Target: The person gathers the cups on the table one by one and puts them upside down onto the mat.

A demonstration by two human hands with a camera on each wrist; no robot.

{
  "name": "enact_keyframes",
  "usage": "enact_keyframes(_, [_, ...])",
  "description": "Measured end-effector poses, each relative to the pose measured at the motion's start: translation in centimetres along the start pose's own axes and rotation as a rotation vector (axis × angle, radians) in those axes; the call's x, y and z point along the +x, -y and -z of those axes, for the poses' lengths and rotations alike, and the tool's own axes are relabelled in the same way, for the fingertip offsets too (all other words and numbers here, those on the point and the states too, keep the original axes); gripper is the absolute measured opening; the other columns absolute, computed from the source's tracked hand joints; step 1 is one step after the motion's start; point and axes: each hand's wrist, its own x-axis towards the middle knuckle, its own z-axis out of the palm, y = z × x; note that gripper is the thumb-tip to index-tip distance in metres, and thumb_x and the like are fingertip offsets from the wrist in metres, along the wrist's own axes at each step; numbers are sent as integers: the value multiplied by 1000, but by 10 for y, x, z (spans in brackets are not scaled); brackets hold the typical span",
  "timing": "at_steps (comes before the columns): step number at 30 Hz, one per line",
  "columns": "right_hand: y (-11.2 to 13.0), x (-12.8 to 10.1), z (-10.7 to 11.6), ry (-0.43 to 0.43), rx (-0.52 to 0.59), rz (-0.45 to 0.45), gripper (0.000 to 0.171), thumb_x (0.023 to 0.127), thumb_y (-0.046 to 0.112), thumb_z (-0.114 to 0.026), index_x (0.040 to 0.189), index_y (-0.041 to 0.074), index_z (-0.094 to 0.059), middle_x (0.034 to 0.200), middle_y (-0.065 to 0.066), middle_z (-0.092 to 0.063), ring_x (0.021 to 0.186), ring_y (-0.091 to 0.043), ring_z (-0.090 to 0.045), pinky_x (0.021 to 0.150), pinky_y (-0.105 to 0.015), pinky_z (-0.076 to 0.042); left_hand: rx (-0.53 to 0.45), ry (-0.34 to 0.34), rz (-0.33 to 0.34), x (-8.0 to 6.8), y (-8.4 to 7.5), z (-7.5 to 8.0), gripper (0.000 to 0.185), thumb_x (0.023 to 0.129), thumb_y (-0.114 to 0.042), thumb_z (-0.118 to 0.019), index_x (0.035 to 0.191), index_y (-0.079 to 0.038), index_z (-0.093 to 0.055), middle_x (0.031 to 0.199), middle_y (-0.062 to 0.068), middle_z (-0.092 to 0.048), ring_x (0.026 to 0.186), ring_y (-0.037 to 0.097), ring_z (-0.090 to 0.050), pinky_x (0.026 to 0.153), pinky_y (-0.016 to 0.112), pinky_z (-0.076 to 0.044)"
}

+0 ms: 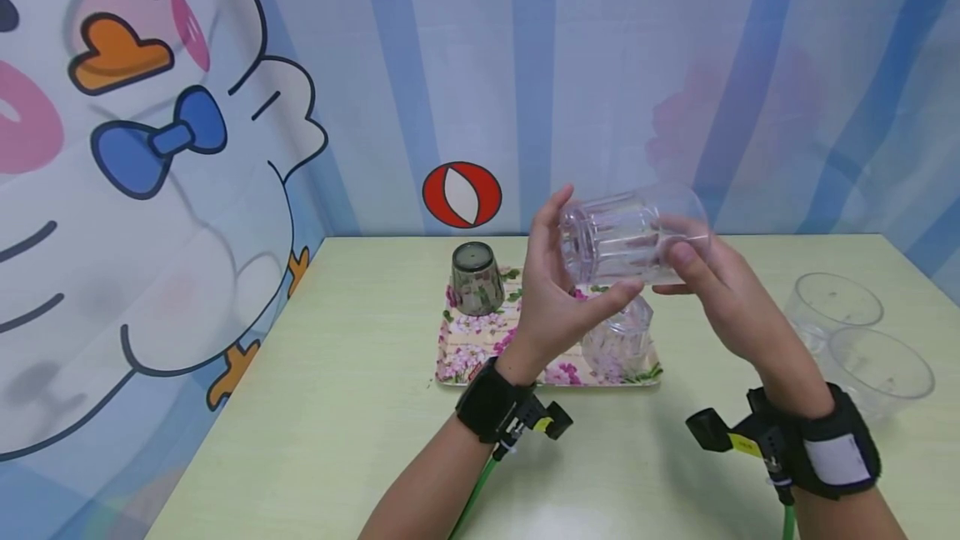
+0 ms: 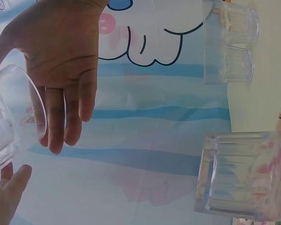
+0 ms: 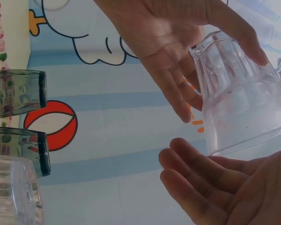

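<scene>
A clear tumbler point(image 1: 633, 232) lies sideways in the air between my two hands, its base to the left and its wide mouth to the right. My left hand point(image 1: 551, 302) holds it at the base, with the thumb low on its side. At the rim end, my right hand point(image 1: 738, 298) has its thumb in front and fingers behind. Through the right wrist view, the left thumb presses the wall of the tumbler point(image 3: 243, 108). Below, another clear tumbler point(image 1: 618, 344) stands upside down on a flowered tray point(image 1: 456, 367), partly behind the left thumb.
A grey tumbler point(image 1: 477, 286) is upside down at the tray's back left. The right wrist view shows a second grey tumbler point(image 3: 18, 140) near it. Two clear tumblers, one farther point(image 1: 835, 302) and one nearer point(image 1: 881, 365), stand mouth up on the table point(image 1: 315, 407) at right.
</scene>
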Motion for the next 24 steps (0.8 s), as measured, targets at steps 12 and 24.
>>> enact_keyframes(12, [-2,0,2,47,-8,-2,47,105,29,-30,146,8,-35,121,19,-58,109,8,-58,82,-12,-54,23,-5,-19,1,0,1,104,74,-57,-74,151,-15,-18,138,27,-36,119,3,-49,98,27,-53])
enact_keyframes(24, [-1,2,2,84,-41,-33,49,105,32,-29,149,11,-31,133,-23,-54,110,11,-55,83,-12,-52,47,-24,-22,2,1,3,105,74,-59,-73,151,-15,-18,140,25,-35,120,4,-48,97,26,-53])
